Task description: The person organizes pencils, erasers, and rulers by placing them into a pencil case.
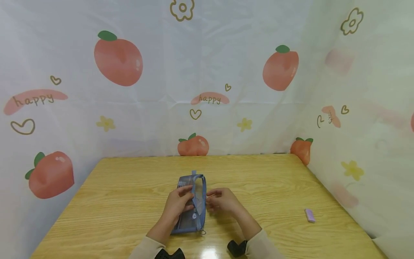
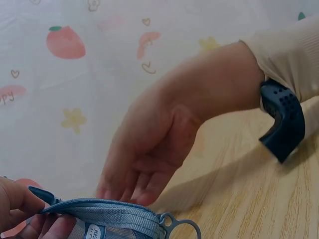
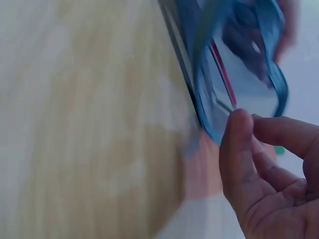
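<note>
A blue see-through zip pencil case [image 1: 184, 221] lies on the table with its zip undone and its mouth gaping to the right. My left hand [image 1: 177, 203] grips the near side of the opening, thumb and fingers at the zip edge. At the mouth, my right hand [image 1: 224, 199] has thumb and forefinger together in the right wrist view. A slim red stick [image 3: 224, 74] runs from those fingertips into the case; its kind is hidden by blur. The zip's ring pull [image 2: 182, 226] hangs at the end of the case nearest me.
A small lilac block [image 1: 309, 215], like an eraser, lies toward the right side of the wooden table [image 1: 129, 194]. White cloth [image 1: 155, 72] printed with peaches hangs behind the table and along its sides. Dark wrist mounts [image 1: 237, 248] sit at both cuffs.
</note>
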Available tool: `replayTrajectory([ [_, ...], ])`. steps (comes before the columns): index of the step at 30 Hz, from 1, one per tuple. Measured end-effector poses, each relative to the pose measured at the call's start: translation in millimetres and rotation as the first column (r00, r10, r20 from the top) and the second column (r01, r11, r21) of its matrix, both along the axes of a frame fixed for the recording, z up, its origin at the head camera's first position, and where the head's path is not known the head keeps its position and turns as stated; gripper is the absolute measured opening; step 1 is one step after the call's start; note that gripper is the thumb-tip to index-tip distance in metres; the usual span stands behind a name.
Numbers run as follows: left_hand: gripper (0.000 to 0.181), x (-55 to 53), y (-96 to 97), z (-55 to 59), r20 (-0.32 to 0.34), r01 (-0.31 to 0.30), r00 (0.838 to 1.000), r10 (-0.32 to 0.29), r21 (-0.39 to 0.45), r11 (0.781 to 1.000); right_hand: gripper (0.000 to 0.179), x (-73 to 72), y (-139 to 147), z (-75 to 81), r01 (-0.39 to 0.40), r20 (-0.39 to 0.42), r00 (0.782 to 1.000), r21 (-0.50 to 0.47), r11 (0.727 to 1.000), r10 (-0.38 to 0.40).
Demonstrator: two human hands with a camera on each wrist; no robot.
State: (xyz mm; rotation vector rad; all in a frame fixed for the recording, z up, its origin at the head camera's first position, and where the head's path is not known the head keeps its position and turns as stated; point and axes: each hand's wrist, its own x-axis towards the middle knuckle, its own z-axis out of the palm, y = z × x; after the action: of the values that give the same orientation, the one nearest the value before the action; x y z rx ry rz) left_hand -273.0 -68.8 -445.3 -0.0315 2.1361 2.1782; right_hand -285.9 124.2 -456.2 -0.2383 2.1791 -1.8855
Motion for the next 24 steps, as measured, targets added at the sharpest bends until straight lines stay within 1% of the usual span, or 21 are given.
replayTrajectory([
  [2,0.038,0.4,-0.1,0.4,0.0,0.0,1.0,0.0,-0.001,1.0,0.031,2.9,16,2.5,0.031,-0.039,0.999,0.056,0.998,-0.029],
  [4,0.039,0.6,0.3,0.6,0.0,-0.001,1.0,0.001,0.0,1.0,0.03,7.5,36,5.5,0.086,-0.071,0.994,0.135,0.987,-0.077],
  [5,0.039,0.6,0.6,0.8,0.0,-0.001,1.0,0.001,0.003,1.0,0.028,9.5,46,6.6,0.123,-0.088,0.99,0.181,0.976,-0.109],
  [7,0.039,0.3,1.1,0.8,0.0,-0.003,1.0,0.003,0.005,1.0,0.026,14.2,69,9.2,0.2,-0.118,0.978,0.262,0.944,-0.174],
  [9,0.039,-0.1,1.6,0.8,0.0,-0.004,1.0,0.004,0.005,1.0,0.023,18.8,93,11.7,0.274,-0.155,0.96,0.352,0.895,-0.233],
  [11,0.039,-0.4,2.2,1.4,0.001,-0.004,1.0,0.004,0.01,1.0,0.022,23.5,121,14.8,0.332,-0.204,0.942,0.445,0.832,-0.267],
  [14,0.039,-0.3,2.6,2.4,0.003,-0.008,1.0,0.008,0.01,1.0,0.025,34.3,164,19.7,0.385,-0.271,0.922,0.558,0.735,-0.276],
  [16,0.039,0.0,2.4,2.7,0.003,-0.01,1.0,0.01,0.01,1.0,0.028,43.5,191,22.3,0.401,-0.291,0.915,0.607,0.686,-0.278],
  [17,0.039,0.2,2.0,2.7,0.003,-0.011,1.0,0.011,0.008,1.0,0.03,48.1,203,22.8,0.412,-0.294,0.911,0.622,0.667,-0.288],
  [18,0.039,0.5,1.6,2.7,0.004,-0.01,1.0,0.01,0.006,1.0,0.032,53.2,213,23.2,0.42,-0.287,0.907,0.628,0.655,-0.307],
  [20,0.039,0.9,0.9,2.1,0.002,-0.007,1.0,0.007,0.003,1.0,0.034,62.5,232,23.5,0.43,-0.283,0.902,0.662,0.614,-0.326],
  [22,0.039,1.0,0.4,1.3,0.0,-0.004,1.0,0.004,-0.001,1.0,0.037,69.7,246,22.7,0.419,-0.261,0.904,0.698,0.581,-0.338],
  [24,0.039,1.3,0.2,0.5,0.004,-0.007,1.0,0.007,-0.006,1.0,0.04,74.8,255,20.5,0.393,-0.22,0.912,0.71,0.584,-0.346],
])
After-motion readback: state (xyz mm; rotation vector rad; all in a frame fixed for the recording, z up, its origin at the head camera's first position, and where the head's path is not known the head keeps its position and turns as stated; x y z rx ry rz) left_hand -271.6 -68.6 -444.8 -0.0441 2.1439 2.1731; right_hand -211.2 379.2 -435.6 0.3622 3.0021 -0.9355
